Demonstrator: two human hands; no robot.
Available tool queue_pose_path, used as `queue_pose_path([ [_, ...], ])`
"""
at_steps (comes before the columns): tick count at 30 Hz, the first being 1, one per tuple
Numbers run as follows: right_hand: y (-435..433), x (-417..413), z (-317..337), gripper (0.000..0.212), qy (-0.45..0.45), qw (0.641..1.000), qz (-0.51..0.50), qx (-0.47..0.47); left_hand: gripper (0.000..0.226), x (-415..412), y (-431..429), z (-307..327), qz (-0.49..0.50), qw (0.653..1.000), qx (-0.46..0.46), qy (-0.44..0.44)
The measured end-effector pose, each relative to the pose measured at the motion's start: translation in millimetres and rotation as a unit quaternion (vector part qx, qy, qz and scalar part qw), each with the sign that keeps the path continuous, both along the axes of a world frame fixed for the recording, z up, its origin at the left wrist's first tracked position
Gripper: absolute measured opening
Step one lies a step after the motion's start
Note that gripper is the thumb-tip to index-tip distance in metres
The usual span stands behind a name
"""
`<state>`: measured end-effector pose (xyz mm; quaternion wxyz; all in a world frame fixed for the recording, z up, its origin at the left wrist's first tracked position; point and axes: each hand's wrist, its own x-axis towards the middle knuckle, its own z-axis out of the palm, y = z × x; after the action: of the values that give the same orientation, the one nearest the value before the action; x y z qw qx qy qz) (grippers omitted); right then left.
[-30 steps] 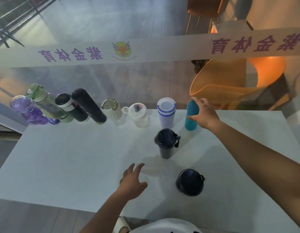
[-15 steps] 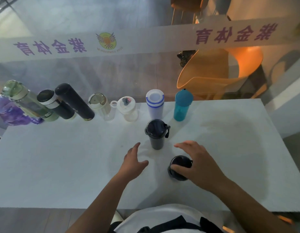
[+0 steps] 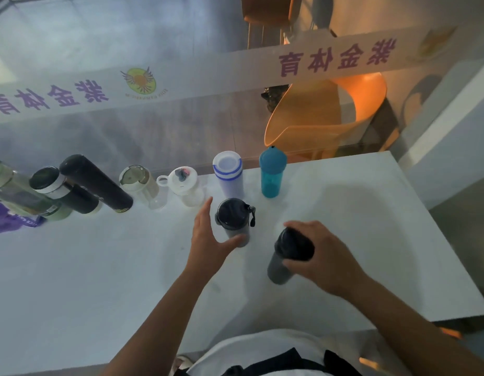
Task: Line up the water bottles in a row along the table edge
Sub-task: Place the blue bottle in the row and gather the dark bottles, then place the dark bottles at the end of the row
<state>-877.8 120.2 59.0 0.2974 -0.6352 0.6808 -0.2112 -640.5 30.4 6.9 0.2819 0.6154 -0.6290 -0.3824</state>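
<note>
Several bottles stand in a row along the far edge of the white table (image 3: 99,280): a purple one at the left, a green one, a black-and-white one, a tall black flask (image 3: 95,184), two clear ones, a white bottle with blue bands (image 3: 228,173) and a teal bottle (image 3: 272,172) at the right end. My right hand (image 3: 322,256) grips a dark grey bottle with a black lid (image 3: 287,257), tilted and lifted nearer to me. My left hand (image 3: 208,240) is spread around a second dark bottle (image 3: 234,221), thumb touching its base.
A glass wall with a white banner (image 3: 235,74) of purple characters runs right behind the far table edge. An orange chair (image 3: 330,118) sits beyond the glass. The table's right edge is near the teal bottle's side.
My right hand went from the teal bottle to the near dark bottle, closed on it and tipped it up. My left hand moved forward to the other dark bottle.
</note>
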Motion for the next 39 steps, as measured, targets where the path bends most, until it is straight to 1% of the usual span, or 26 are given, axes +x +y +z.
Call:
queue_pose_path([
  [3,-34,-31,19,0.070,-0.011,0.999,-0.040,0.004,0.098,-8,-3,5,-0.033,0.999,-0.013,-0.002],
  [8,-106,-79,22,0.067,0.059,0.995,-0.074,-0.029,0.077,-12,-7,2,-0.044,0.999,-0.031,-0.008],
  [12,-158,-101,10,0.058,0.095,0.991,-0.078,-0.049,0.074,-12,-5,3,-0.039,0.999,-0.033,0.004],
  [16,-192,-113,-10,0.059,0.105,0.989,-0.090,-0.054,0.074,-13,-5,5,-0.040,0.999,-0.027,0.002],
  [23,-212,-118,-25,0.064,0.095,0.988,-0.108,-0.051,0.076,-10,-3,3,-0.041,0.999,-0.010,-0.011],
  [35,-204,-123,-25,0.065,0.101,0.987,-0.117,-0.036,0.078,-11,-6,-2,-0.041,0.999,-0.007,0.010],
  [39,-205,-122,-26,0.069,0.101,0.987,-0.123,-0.028,0.078,-10,-6,-2,-0.040,0.999,-0.006,0.009],
])
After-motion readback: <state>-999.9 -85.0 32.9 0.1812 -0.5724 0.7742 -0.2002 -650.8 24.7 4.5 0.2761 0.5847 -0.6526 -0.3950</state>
